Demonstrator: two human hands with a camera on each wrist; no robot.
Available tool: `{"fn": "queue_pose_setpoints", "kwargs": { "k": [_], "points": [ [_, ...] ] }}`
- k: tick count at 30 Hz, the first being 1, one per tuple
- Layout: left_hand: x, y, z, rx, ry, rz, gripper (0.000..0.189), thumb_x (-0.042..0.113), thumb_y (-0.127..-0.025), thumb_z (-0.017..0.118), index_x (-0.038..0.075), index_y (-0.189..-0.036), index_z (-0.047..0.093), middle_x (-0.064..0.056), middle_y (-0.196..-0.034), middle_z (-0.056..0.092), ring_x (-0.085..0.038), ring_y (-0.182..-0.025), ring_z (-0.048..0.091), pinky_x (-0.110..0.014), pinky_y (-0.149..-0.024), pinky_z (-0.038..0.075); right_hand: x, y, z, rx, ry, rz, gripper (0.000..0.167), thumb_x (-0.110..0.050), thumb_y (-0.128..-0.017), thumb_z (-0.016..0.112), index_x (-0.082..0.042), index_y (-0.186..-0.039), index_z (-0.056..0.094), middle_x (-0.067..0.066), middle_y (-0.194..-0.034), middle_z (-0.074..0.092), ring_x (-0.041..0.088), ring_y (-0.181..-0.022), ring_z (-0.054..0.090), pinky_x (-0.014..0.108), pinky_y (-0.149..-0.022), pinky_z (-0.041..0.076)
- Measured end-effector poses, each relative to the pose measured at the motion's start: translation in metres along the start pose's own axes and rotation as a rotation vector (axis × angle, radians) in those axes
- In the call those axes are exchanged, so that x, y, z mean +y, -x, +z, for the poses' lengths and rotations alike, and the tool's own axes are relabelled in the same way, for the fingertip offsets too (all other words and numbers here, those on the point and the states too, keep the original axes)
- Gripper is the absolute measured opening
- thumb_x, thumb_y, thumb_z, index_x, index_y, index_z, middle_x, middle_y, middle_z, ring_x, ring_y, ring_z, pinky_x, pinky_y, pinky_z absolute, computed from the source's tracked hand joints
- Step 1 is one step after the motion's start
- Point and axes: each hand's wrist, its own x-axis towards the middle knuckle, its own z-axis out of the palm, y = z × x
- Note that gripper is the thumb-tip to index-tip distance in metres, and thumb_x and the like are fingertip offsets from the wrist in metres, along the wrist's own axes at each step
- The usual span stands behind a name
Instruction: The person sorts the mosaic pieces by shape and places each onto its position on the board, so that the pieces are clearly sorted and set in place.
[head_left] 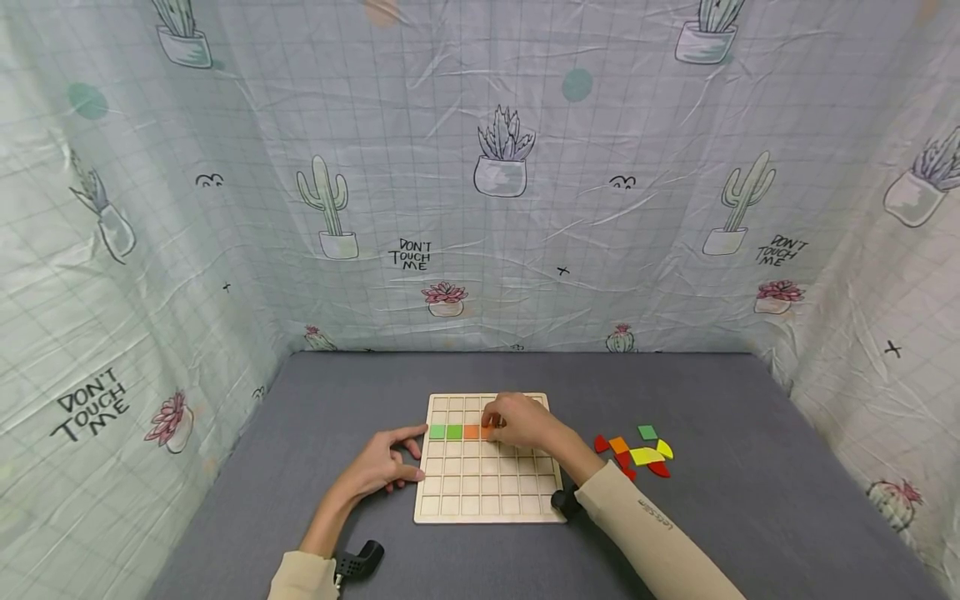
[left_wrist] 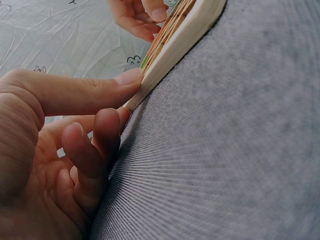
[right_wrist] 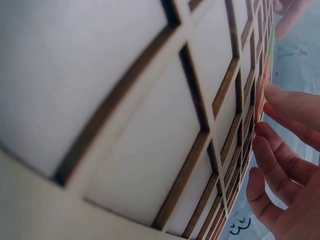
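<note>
A pale wooden grid board [head_left: 480,486] lies on the table. One row holds a light green tile [head_left: 437,432], a darker green tile [head_left: 454,432] and an orange tile [head_left: 472,432]. Beside these, my right hand [head_left: 525,419] pinches a second orange tile [head_left: 487,433] at its cell, with the fingers partly covering it. In the right wrist view, thumb and fingers [right_wrist: 280,102] meet at the orange tiles. My left hand [head_left: 378,462] touches the board's left edge with spread thumb and index finger. The left wrist view shows its thumb [left_wrist: 100,92] against the rim and other fingers bent.
Right of the board lie loose pieces: a green one [head_left: 647,432], an orange one [head_left: 617,444], yellow ones [head_left: 647,456] and several red ones [head_left: 658,469]. A grey cloth [head_left: 360,379] covers the table. Printed curtains [head_left: 390,317] enclose the back and sides.
</note>
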Motion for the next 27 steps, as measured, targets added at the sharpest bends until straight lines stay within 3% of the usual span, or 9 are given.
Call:
{"fn": "queue_pose_setpoints", "kwargs": {
  "k": [8, 27],
  "points": [
    [0.000, -0.001, 0.001, 0.003, 0.002, -0.005, 0.080, 0.006, -0.078, 0.086, 0.007, -0.151, 0.053, -0.017, -0.102, 0.064, -0.010, -0.049, 0.052, -0.027, -0.041, 0.045, 0.005, 0.010, -0.008, 0.018, -0.080, 0.006, 0.017, -0.017, -0.094, 0.076, -0.012, -0.110, 0.078, 0.003, -0.107, 0.074, 0.019, -0.094, 0.070, 0.031, -0.078, 0.057],
    [-0.003, 0.000, -0.002, -0.011, -0.003, 0.023, 0.080, 0.007, -0.080, 0.086, 0.003, -0.152, 0.051, -0.019, -0.103, 0.063, -0.010, -0.050, 0.053, -0.027, -0.042, 0.046, 0.033, 0.053, -0.037, 0.126, -0.079, 0.039, 0.020, -0.013, -0.094, 0.075, -0.006, -0.112, 0.077, 0.007, -0.108, 0.072, 0.024, -0.095, 0.069, 0.034, -0.076, 0.055]
  ]
}}
